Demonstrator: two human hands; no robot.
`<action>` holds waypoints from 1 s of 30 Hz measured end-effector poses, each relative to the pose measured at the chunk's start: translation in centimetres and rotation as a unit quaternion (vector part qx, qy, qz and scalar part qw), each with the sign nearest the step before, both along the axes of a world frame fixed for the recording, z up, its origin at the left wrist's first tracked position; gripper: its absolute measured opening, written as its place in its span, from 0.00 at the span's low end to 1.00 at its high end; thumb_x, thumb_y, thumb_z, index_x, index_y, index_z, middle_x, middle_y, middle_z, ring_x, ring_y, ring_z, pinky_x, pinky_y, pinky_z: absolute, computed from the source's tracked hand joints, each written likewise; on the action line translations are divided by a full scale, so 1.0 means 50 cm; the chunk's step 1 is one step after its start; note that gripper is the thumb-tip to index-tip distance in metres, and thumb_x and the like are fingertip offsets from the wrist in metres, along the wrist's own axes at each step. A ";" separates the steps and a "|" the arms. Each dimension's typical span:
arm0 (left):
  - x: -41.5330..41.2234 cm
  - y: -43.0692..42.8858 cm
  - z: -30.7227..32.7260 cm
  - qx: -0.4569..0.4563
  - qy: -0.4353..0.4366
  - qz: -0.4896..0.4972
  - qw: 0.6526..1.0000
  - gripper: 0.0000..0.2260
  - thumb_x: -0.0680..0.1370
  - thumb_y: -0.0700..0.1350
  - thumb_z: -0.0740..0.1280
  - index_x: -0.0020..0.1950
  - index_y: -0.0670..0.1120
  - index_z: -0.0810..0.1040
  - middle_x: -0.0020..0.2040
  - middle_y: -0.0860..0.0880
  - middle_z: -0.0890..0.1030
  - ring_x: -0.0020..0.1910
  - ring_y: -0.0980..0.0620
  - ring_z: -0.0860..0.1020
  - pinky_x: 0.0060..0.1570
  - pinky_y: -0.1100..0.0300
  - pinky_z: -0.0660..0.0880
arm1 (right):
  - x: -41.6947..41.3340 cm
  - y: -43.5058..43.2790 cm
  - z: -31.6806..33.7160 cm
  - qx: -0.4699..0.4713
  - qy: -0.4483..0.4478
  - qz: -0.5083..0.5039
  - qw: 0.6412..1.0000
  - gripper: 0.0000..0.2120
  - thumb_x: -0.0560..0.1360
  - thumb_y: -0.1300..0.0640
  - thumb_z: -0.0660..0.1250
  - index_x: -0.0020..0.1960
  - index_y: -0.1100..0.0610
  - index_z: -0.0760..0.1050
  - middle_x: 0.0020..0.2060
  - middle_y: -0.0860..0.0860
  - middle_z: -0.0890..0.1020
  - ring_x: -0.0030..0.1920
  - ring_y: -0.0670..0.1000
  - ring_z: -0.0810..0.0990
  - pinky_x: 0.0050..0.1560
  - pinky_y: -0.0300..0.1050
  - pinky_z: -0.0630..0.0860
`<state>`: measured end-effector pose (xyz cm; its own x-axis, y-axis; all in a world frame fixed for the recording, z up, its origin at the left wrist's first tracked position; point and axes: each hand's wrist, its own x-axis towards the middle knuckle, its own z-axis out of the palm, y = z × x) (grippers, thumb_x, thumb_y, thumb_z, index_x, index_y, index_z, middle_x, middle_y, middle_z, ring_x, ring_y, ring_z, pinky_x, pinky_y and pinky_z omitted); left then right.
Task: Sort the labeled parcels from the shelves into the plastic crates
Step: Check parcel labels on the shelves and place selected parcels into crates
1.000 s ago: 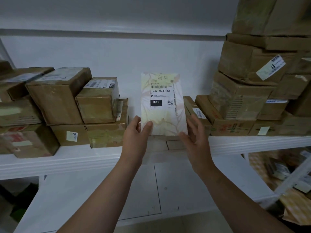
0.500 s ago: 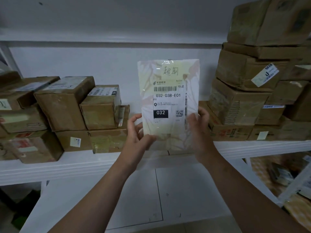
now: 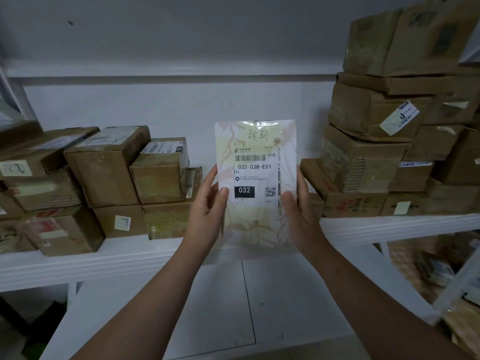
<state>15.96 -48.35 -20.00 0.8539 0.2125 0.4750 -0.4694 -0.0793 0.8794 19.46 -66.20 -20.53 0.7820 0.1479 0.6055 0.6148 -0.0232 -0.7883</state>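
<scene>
Brown boxes (image 3: 104, 165) left, taller stack (image 3: 368, 113) right — parcel (image 3: 255, 224) between

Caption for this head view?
Left hand and right hand hold a pale plastic parcel labelled 032-038-E01 before a white shelf of brown cardboard boxes.

Only hands and forearms of the person are in view. Left hand (image 3: 207, 214): bare, slender fingers, thumb (image 3: 224, 196) with what looks like a short, rounded nail. Right hand (image 3: 300, 216): bare, same slim build, back of the hand smooth, faint knuckle creases. Left forearm (image 3: 155, 294): uncovered from wrist down to the bottom edge of the picture, slim and even in shape. Right forearm (image 3: 376, 305): likewise uncovered all the way to the edge, slightly broader near the elbow end. The light is dim and the fine skin detail is too soft to tell.
</scene>
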 end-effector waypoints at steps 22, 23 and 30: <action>-0.064 -0.066 -0.057 0.086 0.053 -0.095 0.990 0.25 0.82 0.43 0.61 0.77 0.52 0.57 0.69 0.51 0.72 0.66 0.53 0.73 0.61 0.50 0.76 | -0.081 -0.054 -0.086 0.044 0.142 -0.101 0.984 0.23 0.84 0.55 0.53 0.77 0.46 0.53 0.37 0.42 0.76 0.34 0.38 0.75 0.39 0.36 0.74; -0.073 -0.081 -0.058 0.087 0.047 -0.098 0.990 0.25 0.81 0.44 0.61 0.77 0.52 0.58 0.69 0.50 0.73 0.66 0.51 0.73 0.61 0.46 0.75 | -0.088 -0.066 -0.090 0.053 0.149 -0.104 0.982 0.23 0.83 0.52 0.54 0.77 0.44 0.54 0.41 0.46 0.79 0.40 0.43 0.79 0.45 0.43 0.78; -0.158 -0.225 -0.082 0.081 0.077 -0.149 0.983 0.26 0.78 0.52 0.65 0.74 0.59 0.61 0.65 0.52 0.76 0.63 0.48 0.76 0.57 0.43 0.77 | -0.214 -0.220 -0.111 0.092 0.194 -0.130 0.968 0.28 0.78 0.45 0.59 0.76 0.42 0.56 0.53 0.52 0.82 0.60 0.64 0.76 0.62 0.67 0.72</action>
